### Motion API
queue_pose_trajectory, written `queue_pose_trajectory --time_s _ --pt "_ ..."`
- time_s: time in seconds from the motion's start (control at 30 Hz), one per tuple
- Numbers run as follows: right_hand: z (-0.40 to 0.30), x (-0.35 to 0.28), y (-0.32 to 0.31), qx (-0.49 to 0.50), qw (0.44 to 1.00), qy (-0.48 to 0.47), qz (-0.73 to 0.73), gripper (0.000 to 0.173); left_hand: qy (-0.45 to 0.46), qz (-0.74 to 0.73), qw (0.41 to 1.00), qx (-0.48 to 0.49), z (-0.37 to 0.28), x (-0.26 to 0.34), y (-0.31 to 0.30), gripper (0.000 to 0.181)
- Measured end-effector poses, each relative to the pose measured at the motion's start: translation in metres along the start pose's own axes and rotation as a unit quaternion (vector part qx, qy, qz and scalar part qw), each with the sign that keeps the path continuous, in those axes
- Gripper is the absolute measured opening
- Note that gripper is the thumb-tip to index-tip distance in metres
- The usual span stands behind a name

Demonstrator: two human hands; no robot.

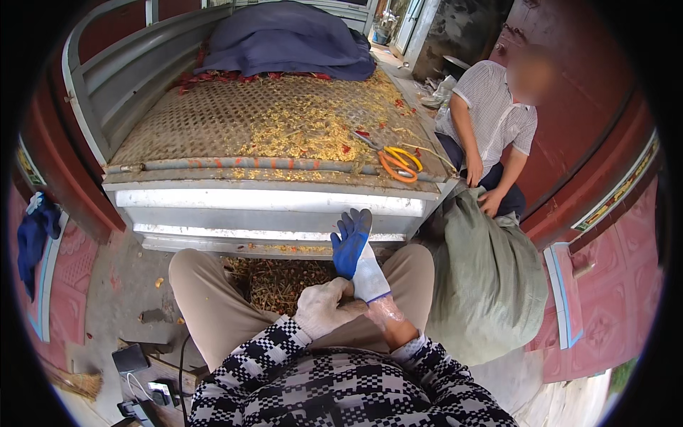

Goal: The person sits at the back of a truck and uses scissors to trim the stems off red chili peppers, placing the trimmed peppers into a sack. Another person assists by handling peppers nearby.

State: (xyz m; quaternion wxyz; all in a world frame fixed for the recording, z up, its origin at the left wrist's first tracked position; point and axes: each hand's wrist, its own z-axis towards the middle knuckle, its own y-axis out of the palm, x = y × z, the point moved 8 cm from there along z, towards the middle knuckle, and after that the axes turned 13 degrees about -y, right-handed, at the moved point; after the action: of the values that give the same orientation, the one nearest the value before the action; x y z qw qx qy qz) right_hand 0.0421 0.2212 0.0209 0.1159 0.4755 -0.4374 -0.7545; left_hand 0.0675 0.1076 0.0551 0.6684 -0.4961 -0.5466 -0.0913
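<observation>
My left hand (326, 307), in an off-white knit glove, grips the cuff of the glove on my other hand at the wrist. My right hand (352, 240) wears a glove with a blue coated palm and a white cuff (371, 277); its fingers are raised and hold nothing. Clear plastic film (385, 311) wraps the wrist below that cuff. Beyond my hands, scissors with orange and yellow handles (397, 163) lie on the metal truck bed (176, 123), among scattered yellow seeds (304, 133) and red chili pieces (363, 133).
A dark blue cloth (288, 37) covers red chilies on the bed. At the right, a seated person (493, 107) handles the top of a large green woven sack (480, 272). Stems (277, 283) lie between my knees. A power bank and cables (129, 358) are at lower left.
</observation>
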Motion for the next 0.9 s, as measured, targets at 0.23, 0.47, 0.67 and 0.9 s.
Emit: queue_pose_trajectory --time_s 0.23,0.47,0.67,0.9 --pt "-0.018 -0.002 -0.013 -0.016 1.0 -0.003 0.01 0.058 0.165 0.017 0.985 0.05 -0.009 0.012 0.001 0.029" --pt "-0.037 0.005 -0.027 -0.002 1.0 -0.01 -0.003 0.051 0.117 0.119 0.983 0.081 0.0 0.005 0.009 0.017" --pt "0.006 -0.015 -0.026 -0.026 0.987 -0.068 -0.146 0.045 0.174 -0.012 0.983 -0.066 0.0 0.012 0.025 0.014" --pt "-0.01 -0.023 0.009 -0.053 0.964 0.051 -0.257 0.05 0.143 -0.09 0.955 -0.245 -0.011 0.025 0.049 0.01"
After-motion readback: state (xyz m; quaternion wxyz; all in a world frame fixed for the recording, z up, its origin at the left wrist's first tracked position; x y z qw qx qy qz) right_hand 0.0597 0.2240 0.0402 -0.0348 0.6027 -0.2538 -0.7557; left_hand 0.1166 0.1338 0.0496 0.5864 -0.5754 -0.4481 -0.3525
